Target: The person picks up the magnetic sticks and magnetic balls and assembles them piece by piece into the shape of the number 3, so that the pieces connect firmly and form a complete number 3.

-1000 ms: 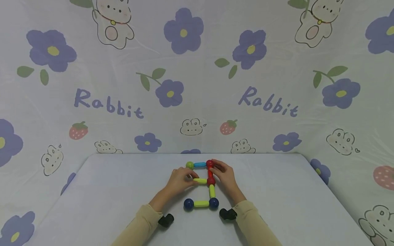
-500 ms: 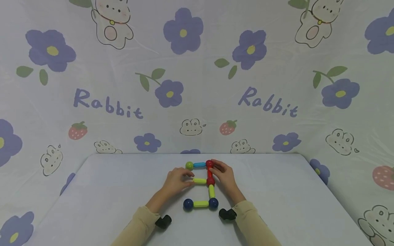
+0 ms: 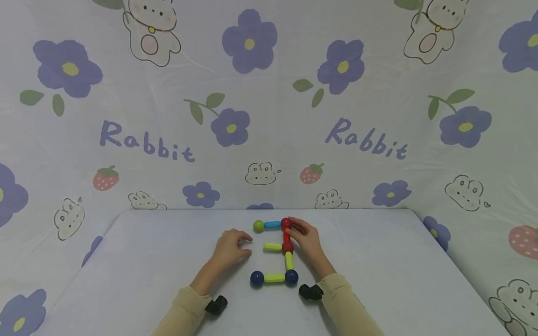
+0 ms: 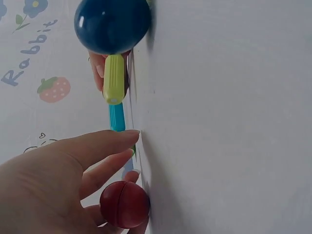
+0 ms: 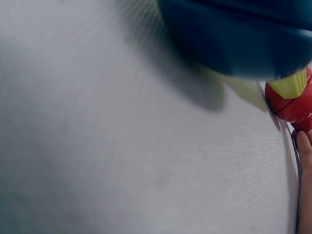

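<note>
A figure of magnetic building rods and balls lies on the white table, shaped like a 3. My right hand [image 3: 307, 238] grips its red rod [image 3: 286, 235] just below the upper red ball [image 3: 286, 222]. My left hand [image 3: 231, 249] is to the left, apart from the free end of the middle yellow rod [image 3: 272, 246]. A loose red ball [image 4: 124, 204] sits against its curled lower fingers in the left wrist view; the head view hides it. Thumb and forefinger are spread. A lower red ball [image 3: 287, 247] joins the middle rod to the red one.
A green ball [image 3: 258, 226] and blue rod [image 3: 272, 224] form the top arm. Two dark blue balls, one at the left [image 3: 257, 278], end the bottom yellow rod [image 3: 274, 278]. Another yellow rod [image 3: 288, 261] links upward. A patterned cloth [image 3: 269, 102] stands behind.
My left hand has drawn back to the left from the middle yellow rod, its thumb and forefinger leaving the rod's end. My right hand and the figure look still.
</note>
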Motion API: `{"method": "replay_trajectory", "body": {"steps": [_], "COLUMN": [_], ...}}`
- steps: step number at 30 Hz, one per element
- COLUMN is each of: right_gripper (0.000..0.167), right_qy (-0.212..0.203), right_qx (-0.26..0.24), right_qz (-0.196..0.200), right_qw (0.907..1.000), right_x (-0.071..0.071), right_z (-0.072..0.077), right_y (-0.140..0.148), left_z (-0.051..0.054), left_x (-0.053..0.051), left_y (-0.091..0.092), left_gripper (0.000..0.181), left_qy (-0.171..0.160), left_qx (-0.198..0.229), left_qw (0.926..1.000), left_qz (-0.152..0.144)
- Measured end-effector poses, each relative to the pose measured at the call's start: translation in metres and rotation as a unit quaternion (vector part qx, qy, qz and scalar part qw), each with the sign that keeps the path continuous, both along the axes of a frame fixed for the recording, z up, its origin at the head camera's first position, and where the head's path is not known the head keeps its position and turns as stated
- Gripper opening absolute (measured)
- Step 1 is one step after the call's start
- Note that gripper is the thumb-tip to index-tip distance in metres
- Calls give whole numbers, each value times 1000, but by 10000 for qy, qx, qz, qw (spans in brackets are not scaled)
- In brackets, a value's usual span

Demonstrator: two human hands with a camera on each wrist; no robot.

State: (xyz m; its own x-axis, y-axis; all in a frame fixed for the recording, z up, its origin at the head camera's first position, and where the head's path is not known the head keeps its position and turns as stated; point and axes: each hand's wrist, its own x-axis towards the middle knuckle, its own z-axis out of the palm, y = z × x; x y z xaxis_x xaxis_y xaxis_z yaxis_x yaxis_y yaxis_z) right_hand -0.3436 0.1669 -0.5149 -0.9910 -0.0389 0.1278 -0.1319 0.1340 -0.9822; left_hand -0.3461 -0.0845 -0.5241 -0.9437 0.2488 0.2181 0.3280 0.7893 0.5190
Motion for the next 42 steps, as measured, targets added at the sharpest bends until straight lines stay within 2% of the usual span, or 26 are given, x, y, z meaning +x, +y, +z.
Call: {"method": "replay_trajectory", "body": {"steps": [9, 16, 21, 35, 42], "right_gripper": [47, 46, 43, 43, 43], "right_qy": [-70, 4, 44, 43, 45], "right_qx": [23, -73, -22, 26, 39], "right_qz": [-41, -190, -349, -354, -337], "right_qw": [10000, 9998, 9994, 9994, 9994], "right_x": [-2, -18, -23, -22, -22], "right_z": [-1, -25, -33, -32, -33], "right_y": [-1, 3, 3, 0, 2], "left_z": [9, 10, 13, 17, 20], "left_x": [8, 13, 18, 33, 34], "left_y": [-14, -23, -29, -53, -57], "left_gripper": [30, 30, 29, 30, 26], "left_qy": [-469, -597, -791, -1007, -1189], "left_qx": [220, 498, 679, 641, 803], "left_qw": [9986, 9970, 9945, 9928, 9896], "left_qz": [70, -49, -50, 111, 93]}}
